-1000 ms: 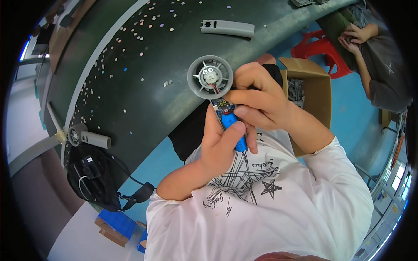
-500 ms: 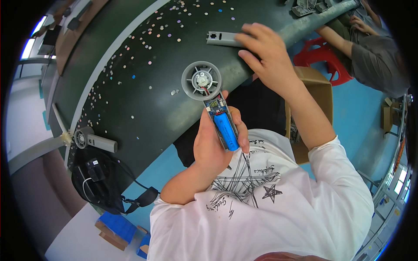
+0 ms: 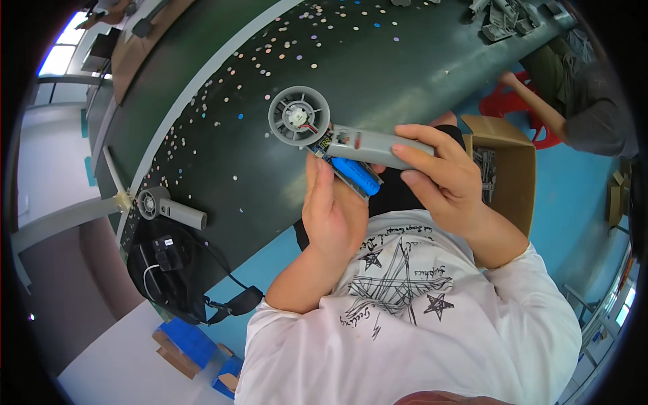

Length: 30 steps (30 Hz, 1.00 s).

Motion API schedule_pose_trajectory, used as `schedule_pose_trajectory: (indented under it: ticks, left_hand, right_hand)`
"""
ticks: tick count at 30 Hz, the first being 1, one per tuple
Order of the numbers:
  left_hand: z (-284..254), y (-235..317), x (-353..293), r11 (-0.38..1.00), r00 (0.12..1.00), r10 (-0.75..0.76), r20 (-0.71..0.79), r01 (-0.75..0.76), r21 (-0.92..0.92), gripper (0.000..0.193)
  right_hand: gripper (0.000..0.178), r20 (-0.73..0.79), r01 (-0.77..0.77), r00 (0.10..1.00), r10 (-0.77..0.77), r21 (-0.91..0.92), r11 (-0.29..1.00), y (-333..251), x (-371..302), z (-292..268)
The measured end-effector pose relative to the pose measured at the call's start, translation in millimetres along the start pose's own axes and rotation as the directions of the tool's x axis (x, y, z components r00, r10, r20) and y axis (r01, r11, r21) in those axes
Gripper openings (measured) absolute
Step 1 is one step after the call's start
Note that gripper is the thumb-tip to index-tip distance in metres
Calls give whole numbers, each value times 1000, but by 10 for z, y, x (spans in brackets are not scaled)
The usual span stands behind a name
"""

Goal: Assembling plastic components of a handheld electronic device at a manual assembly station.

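Note:
My left hand [image 3: 334, 209] is closed round the handle of a small grey handheld fan [image 3: 299, 116], whose round head points away from me. The handle lies open, showing a blue cylindrical battery [image 3: 356, 175] and part of a circuit board with a small display. In my right hand [image 3: 449, 172] is a long grey handle cover [image 3: 378, 145] with cut-outs at one end, gripped between fingers and thumb. That cut-out end sits over the circuit board just below the fan head, while the rest angles off to the right of the battery. Whether the two parts touch is hard to tell.
Another grey fan [image 3: 172, 208] lies at the table's left, beside a black bag [image 3: 165, 270]. Small coloured dots are scattered over the dark green table [image 3: 270, 182]. A cardboard box [image 3: 516, 162] holding grey parts stands at right. Grey pieces [image 3: 509, 20] lie far right, near another person [image 3: 597, 101].
My right hand has picked the grey cover up off the table and brought it over the fan's open handle. The fan has shifted slightly left and up.

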<state>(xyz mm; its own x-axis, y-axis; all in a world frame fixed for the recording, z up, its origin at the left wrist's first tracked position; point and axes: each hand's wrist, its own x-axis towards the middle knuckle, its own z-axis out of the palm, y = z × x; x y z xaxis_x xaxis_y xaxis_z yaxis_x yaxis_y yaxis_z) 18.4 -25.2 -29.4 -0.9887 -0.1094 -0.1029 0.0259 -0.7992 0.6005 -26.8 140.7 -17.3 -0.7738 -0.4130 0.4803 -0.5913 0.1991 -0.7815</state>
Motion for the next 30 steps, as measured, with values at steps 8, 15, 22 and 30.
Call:
schedule_pose_trajectory:
  ticks: [8, 15, 22, 30]
  left_hand:
    - [-29, -33, -3, 1000, 1000, 11, 14, -11, -16, 41]
    - [-62, -76, -34, 999, 998, 8, 65, -4, -52, 46]
    - [11, -75, -47, 980, 998, -30, 48, 39, -198, 53]
    - [-115, -75, -30, 995, 998, 36, 57, -41, 94, 50]
  right_hand:
    - [38, 26, 29, 999, -26, -110, 994, -24, -25, 102]
    - [41, 70, 115, 992, -107, -114, 987, -48, -24, 168]
    - [41, 88, 232, 973, -215, -331, 915, -17, -50, 213]
    - [44, 115, -138, 983, 140, -21, 990, -88, -87, 111]
